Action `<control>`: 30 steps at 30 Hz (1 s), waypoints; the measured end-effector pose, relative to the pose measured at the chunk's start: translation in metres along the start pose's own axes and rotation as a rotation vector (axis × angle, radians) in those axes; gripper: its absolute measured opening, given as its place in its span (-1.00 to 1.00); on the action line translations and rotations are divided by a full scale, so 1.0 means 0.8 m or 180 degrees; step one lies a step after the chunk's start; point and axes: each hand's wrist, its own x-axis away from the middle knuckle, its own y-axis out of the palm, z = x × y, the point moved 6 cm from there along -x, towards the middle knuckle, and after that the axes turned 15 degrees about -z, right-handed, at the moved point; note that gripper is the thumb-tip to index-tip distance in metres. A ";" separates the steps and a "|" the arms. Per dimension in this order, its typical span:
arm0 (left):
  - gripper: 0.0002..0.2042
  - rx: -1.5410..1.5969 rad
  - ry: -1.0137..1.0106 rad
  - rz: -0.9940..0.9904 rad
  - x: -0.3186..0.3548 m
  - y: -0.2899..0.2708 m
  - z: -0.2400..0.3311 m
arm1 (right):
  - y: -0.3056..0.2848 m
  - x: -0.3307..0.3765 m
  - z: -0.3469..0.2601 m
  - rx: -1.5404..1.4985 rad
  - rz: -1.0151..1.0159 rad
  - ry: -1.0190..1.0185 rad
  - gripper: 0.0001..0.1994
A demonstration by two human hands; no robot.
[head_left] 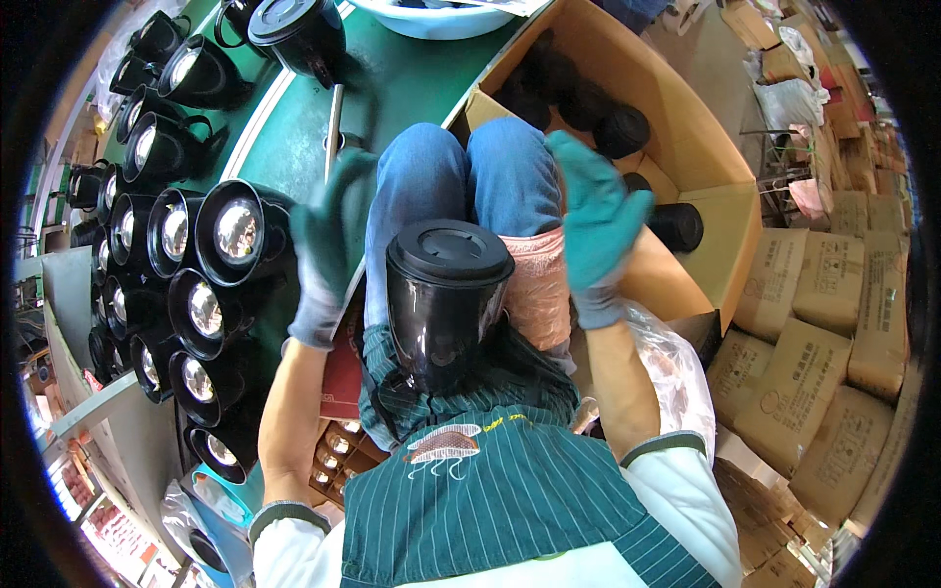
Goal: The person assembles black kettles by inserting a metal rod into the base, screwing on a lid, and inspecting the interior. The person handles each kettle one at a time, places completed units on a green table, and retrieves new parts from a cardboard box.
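Observation:
A glossy black lidded mug (443,318) stands in my lap, its black lid (449,252) in place on top. My left hand (331,227), in a green and grey glove, is raised left of my knees with its fingers stretched out, next to black mugs with shiny silver insides (235,233). My right hand (600,220), gloved alike, is held up open by my right knee with the thumb apart from the fingers. Neither hand touches the mug. A pink cloth (534,279) lies over my right thigh.
At right stands an open cardboard box (720,201) with several black items (676,227) inside. More black mugs (201,73) fill the green table (412,73), along with a pale blue basin (431,22). Sealed cartons (828,274) are stacked farther right. A clear plastic bag (671,367) hangs near my right forearm.

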 end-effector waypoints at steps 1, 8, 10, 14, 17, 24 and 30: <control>-0.29 0.1188 0.0131 0.0008 -0.004 0.006 0.025 | 0.005 -0.005 -0.002 -0.0036 0.0036 -0.0127 -0.23; -0.04 -0.0078 -0.0333 -0.0350 -0.015 0.047 -0.022 | 0.059 0.037 0.044 -0.0145 -0.0776 0.0686 -0.26; -0.07 -0.0015 -0.0169 -0.0092 -0.025 0.031 -0.018 | 0.056 0.029 0.036 -0.0189 -0.0937 0.0713 -0.27; -0.18 -0.0121 -0.0588 -0.0025 0.010 0.025 -0.021 | 0.081 0.019 0.015 0.1073 -0.1606 0.0354 -0.39; -0.28 -0.0421 -0.0411 0.0144 0.025 0.065 -0.007 | 0.104 0.019 0.005 0.1985 -0.2437 0.0264 -0.47; -0.08 0.0544 0.0021 0.0002 0.040 0.102 0.029 | 0.103 0.030 -0.047 0.2539 -0.3371 0.1343 0.10; -0.28 0.0319 -0.0389 -0.0265 0.075 0.082 0.002 | 0.082 0.067 -0.130 0.2613 -0.2828 0.0549 0.06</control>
